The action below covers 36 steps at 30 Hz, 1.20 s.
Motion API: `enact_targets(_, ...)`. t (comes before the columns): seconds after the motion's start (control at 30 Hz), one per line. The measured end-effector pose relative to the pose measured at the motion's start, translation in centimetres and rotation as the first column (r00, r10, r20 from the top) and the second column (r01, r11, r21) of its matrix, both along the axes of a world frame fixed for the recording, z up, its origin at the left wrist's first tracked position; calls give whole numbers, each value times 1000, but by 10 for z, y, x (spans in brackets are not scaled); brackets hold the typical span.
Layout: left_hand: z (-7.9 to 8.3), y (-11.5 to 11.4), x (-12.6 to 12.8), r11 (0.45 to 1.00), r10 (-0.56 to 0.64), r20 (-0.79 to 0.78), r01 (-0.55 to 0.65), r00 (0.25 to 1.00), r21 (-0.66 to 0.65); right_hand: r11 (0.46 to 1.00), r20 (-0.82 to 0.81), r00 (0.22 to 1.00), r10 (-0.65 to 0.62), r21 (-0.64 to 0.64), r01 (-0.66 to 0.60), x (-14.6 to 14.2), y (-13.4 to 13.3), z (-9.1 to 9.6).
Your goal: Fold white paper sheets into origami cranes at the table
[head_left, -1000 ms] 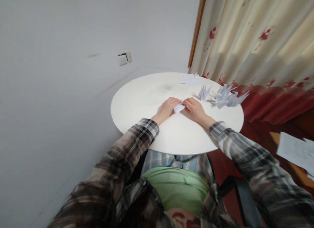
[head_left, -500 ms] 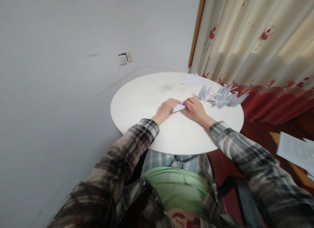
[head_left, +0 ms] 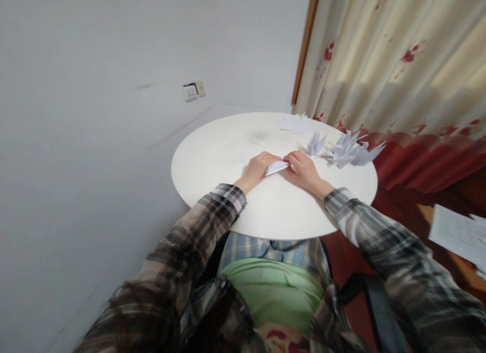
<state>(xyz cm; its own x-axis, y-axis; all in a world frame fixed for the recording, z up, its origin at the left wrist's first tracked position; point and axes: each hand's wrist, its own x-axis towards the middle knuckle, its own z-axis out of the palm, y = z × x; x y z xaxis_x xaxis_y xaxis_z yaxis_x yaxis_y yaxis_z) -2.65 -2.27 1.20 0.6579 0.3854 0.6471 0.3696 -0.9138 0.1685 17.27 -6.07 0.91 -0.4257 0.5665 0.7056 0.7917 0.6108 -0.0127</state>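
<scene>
A small folded piece of white paper (head_left: pixel 277 167) lies between my hands on the round white table. My left hand (head_left: pixel 260 165) grips its left end, fingers closed over the upper edge. On the opposite end, the fingers of my right hand (head_left: pixel 300 168) pinch the paper against the tabletop. The fingertips hide part of the folds. Just beyond my right hand stands a folded paper crane (head_left: pixel 316 144), and to its right sits a cluster of several more paper cranes (head_left: pixel 347 149).
Flat white paper sheets (head_left: pixel 298 123) lie near the far edge of the round table (head_left: pixel 212 160). A wall with a socket (head_left: pixel 190 92) is on the left, a curtain (head_left: pixel 372 64) on the right. Written sheets (head_left: pixel 459 234) rest on a wooden surface at lower right, beside a chair armrest (head_left: pixel 383 312).
Both hands stay almost in place on the folded paper. The paper's visible lower edge has shifted very slightly between the fingers.
</scene>
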Motion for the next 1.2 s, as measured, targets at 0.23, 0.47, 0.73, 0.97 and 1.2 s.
enact_targets(0.23, 3, -1, 3, 999, 26, -1, -26, 1000, 30, 1000, 39, 999, -18, -19, 19, 0, -1, 1)
enact_targets(0.47, 2, 2, 2, 998, 19, 8, -19, 1000, 61, 998, 46, 998, -37, -44, 39, -1, -3, 3)
enact_targets(0.73, 3, 2, 2, 998, 32, 9, -33, 999, 56, 997, 55, 997, -47, -55, 50, -1, -2, 3)
enact_targets(0.97, 1, 3, 3, 998, 50, 11, -51, 999, 33, 995, 72, 995, -73, -67, 78, -2, -3, 3)
enact_targets(1.2, 0, 3, 3, 998, 56, 0, -56, 998, -18, 991, 127, 988, -86, -92, 98, -3, -6, 6)
